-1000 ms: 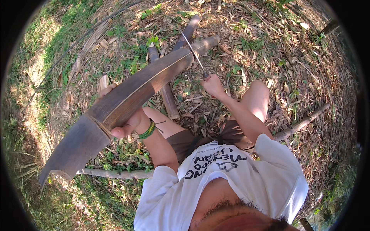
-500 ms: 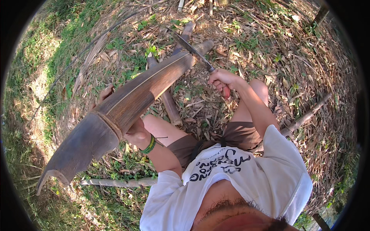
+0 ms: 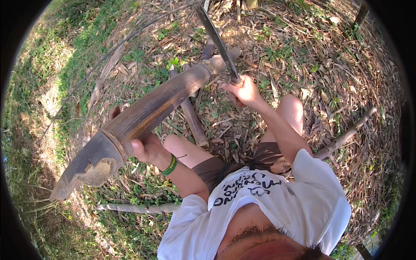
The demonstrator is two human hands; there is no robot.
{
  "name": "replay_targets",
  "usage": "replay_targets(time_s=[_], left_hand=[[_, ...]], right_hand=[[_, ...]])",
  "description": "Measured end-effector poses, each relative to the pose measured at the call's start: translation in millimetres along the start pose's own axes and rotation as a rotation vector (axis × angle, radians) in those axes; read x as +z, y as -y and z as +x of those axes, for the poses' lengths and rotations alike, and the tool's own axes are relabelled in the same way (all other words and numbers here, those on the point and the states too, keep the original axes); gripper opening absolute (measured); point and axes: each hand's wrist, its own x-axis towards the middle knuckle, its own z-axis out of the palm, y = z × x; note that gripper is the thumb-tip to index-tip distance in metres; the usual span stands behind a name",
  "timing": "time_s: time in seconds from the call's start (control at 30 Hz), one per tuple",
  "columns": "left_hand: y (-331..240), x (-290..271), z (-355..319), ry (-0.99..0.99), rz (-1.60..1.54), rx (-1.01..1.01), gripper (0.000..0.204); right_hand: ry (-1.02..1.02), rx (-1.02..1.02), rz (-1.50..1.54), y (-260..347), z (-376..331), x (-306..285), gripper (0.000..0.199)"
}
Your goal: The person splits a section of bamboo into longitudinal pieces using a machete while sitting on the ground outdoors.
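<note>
A thick brown bamboo section (image 3: 160, 97) slants from the lower left to the upper middle, with a node ring near its lower part. Its near end is broken and jagged. My left hand (image 3: 149, 149) is wrapped round it from beneath, by the node, the thumb on the near side and fingertips showing on the far side. In my right hand (image 3: 245, 92) is a machete (image 3: 216, 43), gripped by its handle. The long dark blade points up and away, crossing in front of the bamboo's far end; whether they touch I cannot tell.
Another bamboo pole (image 3: 193, 121) lies under the raised section, between my legs. Dry leaves and small green plants cover the ground. A thin pole (image 3: 138, 208) lies at the lower left, and a branch (image 3: 346, 133) at the right. A long dark stem (image 3: 106, 56) curves across the upper left.
The machete has swung up, its tip moving away from me. The bamboo section has rolled in my left hand, so its split edge no longer faces up and its jagged end shows more.
</note>
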Motion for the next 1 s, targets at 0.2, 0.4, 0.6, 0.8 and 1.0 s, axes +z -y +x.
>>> replay_targets(time_s=[0.2,0.4,0.6,0.8,1.0], left_hand=[[27,-6,9,0.242,-0.173,-0.015,0.082],[34,-6,6,0.145,-0.204,0.015,0.081],[30,-15,0,0.146,-0.164,0.053,0.083],[41,-26,-2,0.214,-0.221,0.095,0.08],[38,-37,-29,0.103,-0.185,-0.056,0.082]], right_hand=[[-0.063,0.138,-0.261,-83,2,-1,0.035],[-0.112,-0.197,-0.268,58,7,-25,0.038],[-0.206,-0.979,0.216,220,-18,-21,0.021],[-0.123,0.141,-0.238,-40,25,5,0.022],[0.077,0.324,-0.01,-112,53,-10,0.015]])
